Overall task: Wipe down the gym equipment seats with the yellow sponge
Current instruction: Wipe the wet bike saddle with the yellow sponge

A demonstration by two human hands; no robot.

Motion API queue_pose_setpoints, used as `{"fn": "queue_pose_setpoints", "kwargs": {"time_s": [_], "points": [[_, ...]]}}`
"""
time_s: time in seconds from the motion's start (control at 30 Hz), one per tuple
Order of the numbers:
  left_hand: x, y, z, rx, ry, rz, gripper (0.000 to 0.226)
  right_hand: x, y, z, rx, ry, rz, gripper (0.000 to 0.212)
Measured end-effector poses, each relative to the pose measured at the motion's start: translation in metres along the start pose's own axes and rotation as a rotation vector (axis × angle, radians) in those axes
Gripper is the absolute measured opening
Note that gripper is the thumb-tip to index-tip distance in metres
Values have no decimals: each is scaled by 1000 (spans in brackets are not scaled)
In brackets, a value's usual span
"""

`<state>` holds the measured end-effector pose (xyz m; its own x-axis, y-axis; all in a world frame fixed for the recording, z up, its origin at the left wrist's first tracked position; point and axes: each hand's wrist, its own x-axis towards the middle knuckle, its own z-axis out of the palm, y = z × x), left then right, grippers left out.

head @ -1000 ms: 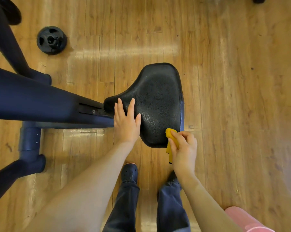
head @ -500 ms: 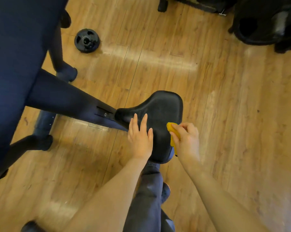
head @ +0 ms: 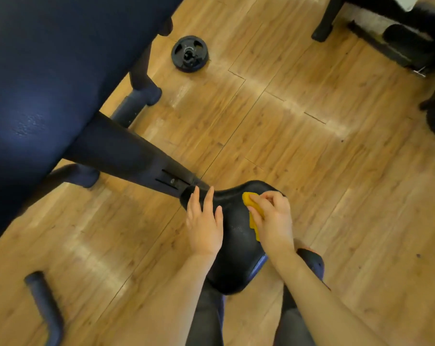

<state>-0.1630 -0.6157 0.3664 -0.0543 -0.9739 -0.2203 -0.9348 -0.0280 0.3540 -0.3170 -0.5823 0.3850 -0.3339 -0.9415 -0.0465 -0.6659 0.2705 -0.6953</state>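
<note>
Two hands are showing, the left hand (head: 204, 227) and the right hand (head: 272, 221), and one yellow sponge (head: 251, 211) is lying on the one black padded seat (head: 233, 248) in view. One round black weight plate (head: 190, 53) is sitting on the wooden floor (head: 311, 158), and one dark blue machine frame (head: 49, 78) is filling the upper left. Two legs in dark trousers are standing below the seat, with one shoe (head: 312, 263) showing plainly.

Left hand (head: 203, 226) lies flat, fingers straight; right hand (head: 273, 218) curls its fingers.
</note>
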Motion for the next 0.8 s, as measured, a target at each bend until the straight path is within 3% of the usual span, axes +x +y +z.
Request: {"fn": "queue_pose_setpoints", "kwargs": {"time_s": [0.13,0.27,0.37,0.7,0.8], "points": [[-3,16,22,-23,48,-194,50,25,31,-16,34,-221,-84,27],[-13,26,40,-108,120,-424,50,51,51,-33,28,-356,-159,27],[-20,31,48,-158,181,-544,50,67,59,-32,15,-366,-239,24],[-13,20,77,-242,304,-695,49,107,28,34,3,-521,-392,26],[-4,20,89,-224,314,-668,48,113,12,60,-1,-550,-415,28]]}}
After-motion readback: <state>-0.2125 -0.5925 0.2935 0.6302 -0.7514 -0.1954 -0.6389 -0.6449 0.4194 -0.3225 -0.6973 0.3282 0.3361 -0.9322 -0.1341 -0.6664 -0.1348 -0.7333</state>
